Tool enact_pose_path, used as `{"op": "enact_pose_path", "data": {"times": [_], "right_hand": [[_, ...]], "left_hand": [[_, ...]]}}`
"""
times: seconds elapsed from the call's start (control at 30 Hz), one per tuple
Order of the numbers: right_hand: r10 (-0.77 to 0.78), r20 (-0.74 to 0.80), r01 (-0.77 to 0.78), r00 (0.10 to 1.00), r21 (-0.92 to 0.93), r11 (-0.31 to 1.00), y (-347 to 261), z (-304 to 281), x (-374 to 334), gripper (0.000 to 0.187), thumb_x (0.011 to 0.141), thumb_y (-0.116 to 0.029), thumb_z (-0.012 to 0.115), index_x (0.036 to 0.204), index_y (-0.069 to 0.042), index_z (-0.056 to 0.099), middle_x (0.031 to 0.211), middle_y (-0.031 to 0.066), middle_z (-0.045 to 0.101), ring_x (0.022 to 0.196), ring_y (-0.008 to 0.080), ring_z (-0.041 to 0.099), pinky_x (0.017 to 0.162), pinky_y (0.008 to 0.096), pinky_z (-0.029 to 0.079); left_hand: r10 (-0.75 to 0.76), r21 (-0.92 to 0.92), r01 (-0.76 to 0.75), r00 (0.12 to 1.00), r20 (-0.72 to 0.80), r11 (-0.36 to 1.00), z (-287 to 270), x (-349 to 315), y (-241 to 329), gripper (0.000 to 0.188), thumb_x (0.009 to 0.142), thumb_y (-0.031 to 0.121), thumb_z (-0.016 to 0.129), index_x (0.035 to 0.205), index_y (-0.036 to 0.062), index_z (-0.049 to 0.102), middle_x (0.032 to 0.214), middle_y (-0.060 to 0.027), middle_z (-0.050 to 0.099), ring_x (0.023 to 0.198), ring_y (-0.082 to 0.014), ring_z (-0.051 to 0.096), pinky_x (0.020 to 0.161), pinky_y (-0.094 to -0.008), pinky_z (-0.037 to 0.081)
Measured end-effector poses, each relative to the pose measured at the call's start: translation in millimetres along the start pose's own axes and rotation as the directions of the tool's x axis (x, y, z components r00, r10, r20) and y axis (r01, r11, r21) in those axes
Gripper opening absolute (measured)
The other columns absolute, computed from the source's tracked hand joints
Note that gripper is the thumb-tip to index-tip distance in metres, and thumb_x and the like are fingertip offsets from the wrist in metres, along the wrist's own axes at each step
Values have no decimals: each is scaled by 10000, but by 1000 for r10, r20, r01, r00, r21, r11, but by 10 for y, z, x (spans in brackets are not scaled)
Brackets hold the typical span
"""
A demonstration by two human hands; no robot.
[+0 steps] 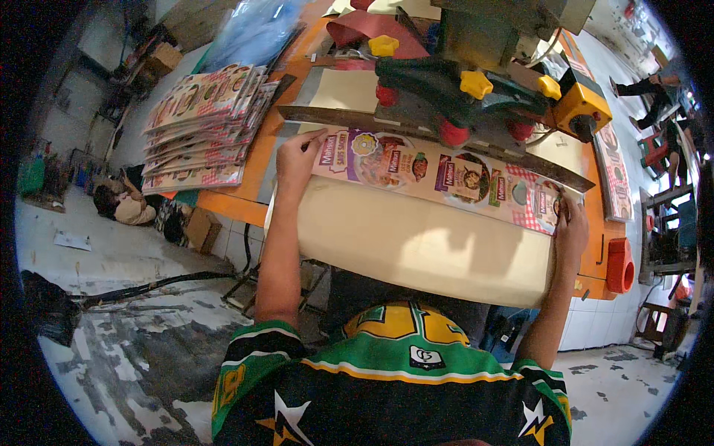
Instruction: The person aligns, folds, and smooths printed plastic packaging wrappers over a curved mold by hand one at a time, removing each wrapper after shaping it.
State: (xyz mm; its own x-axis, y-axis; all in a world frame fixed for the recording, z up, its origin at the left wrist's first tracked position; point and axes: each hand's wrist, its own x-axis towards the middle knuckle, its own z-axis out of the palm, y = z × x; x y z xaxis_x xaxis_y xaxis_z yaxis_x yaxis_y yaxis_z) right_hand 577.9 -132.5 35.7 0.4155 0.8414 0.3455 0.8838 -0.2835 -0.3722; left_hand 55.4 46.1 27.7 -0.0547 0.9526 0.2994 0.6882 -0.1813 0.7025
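A long printed strip with food pictures and a red checked pattern lies across the machine's cream work surface. Its far edge runs along a dark metal bar. My left hand pinches the strip's left end, thumb and fingers together beside the bar. At the other end, my right hand grips the right corner, its fingers partly hidden. Above the bar stands a machine with black arms, yellow star-shaped knobs and red round knobs.
Stacked printed sheets lie on the orange table at left, with clear plastic behind them. A yellow control box and a red holder are at right. A person is low down at far left.
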Motion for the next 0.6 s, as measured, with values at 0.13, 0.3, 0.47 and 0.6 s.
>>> {"op": "enact_pose_path", "data": {"times": [0.13,0.3,0.47,0.6], "right_hand": [[1,12,-1,1000,15,1000,-5,-13,2,259,1002,-228,559,1214,-138,678,1010,157,651,967,356,639,817,420,489],[56,45,-54,997,-59,997,11,-6,26,265,1003,-226,559,1226,-148,679,999,153,652,950,351,639,813,426,488],[30,34,-28,999,-61,998,5,4,14,264,1004,-215,558,1228,-152,683,995,146,649,945,339,643,811,426,488],[42,49,-39,998,-54,998,-14,8,18,271,1004,-211,560,1241,-157,680,1002,143,646,946,333,644,815,424,488]], "left_hand": [[31,-3,-31,999,19,1000,4,22,-15,243,921,230,670,1091,84,763,986,-179,739,884,-294,727,774,-347,538],[-42,-21,44,996,76,999,-17,34,-10,246,928,219,655,1096,72,757,992,-176,739,886,-288,732,764,-345,541],[-98,79,92,991,87,993,-99,-13,200,241,934,214,647,1090,68,758,989,-179,738,890,-290,733,761,-343,540],[-77,31,75,995,69,997,-63,-16,52,243,935,220,652,1086,63,759,985,-183,737,879,-292,732,758,-346,537]]}}
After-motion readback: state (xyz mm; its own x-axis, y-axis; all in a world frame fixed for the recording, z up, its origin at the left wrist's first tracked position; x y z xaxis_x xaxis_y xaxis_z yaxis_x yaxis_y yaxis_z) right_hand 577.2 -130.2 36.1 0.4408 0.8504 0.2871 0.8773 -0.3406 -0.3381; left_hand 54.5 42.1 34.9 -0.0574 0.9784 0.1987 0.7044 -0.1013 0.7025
